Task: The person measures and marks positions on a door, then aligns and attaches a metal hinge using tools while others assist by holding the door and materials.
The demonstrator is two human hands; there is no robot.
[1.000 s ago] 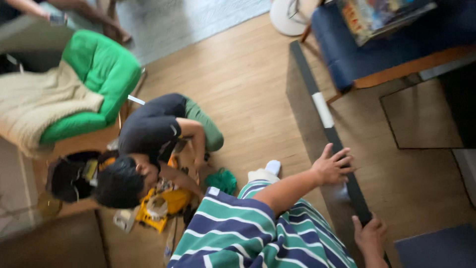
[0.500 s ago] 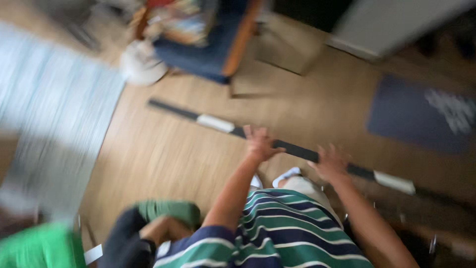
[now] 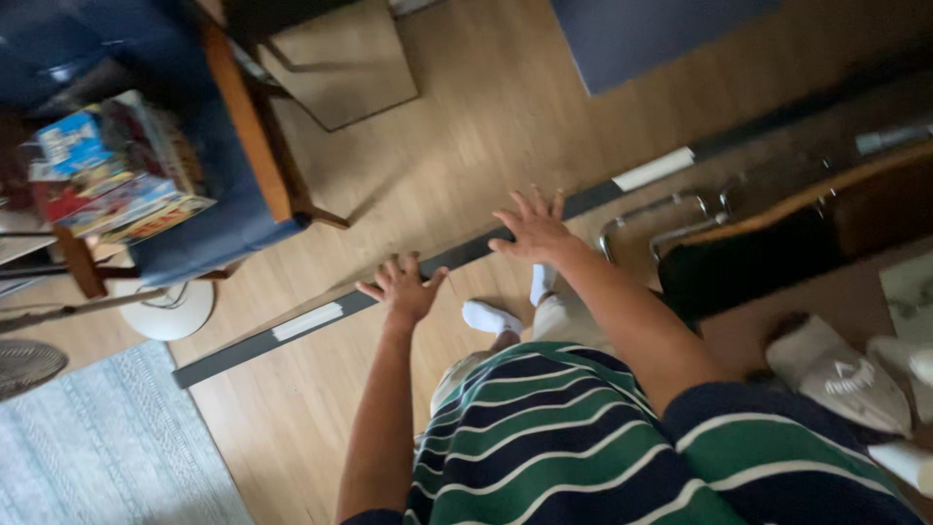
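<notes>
A long dark panel edge (image 3: 466, 251) with white label strips runs diagonally across the wooden floor. My left hand (image 3: 403, 287) lies flat on it with fingers spread. Further along the same edge to the right, my right hand (image 3: 533, 228) also rests flat, fingers apart. Neither hand holds anything. Below the hands I see my green, navy and white striped shirt (image 3: 554, 437) and my feet in white socks (image 3: 491, 316).
A blue armchair with a wooden frame (image 3: 248, 146) stands upper left, with colourful books (image 3: 117, 175) on it. A white round base (image 3: 170, 309), a fan (image 3: 24, 365) and a pale rug (image 3: 97, 447) lie left. A chrome-framed black chair (image 3: 739, 253) and white shoes (image 3: 841, 374) are right.
The view has swung round: the person crouching by a green chair is no longer in sight. Both hands stay spread on the dark panel edge, now closer together.
</notes>
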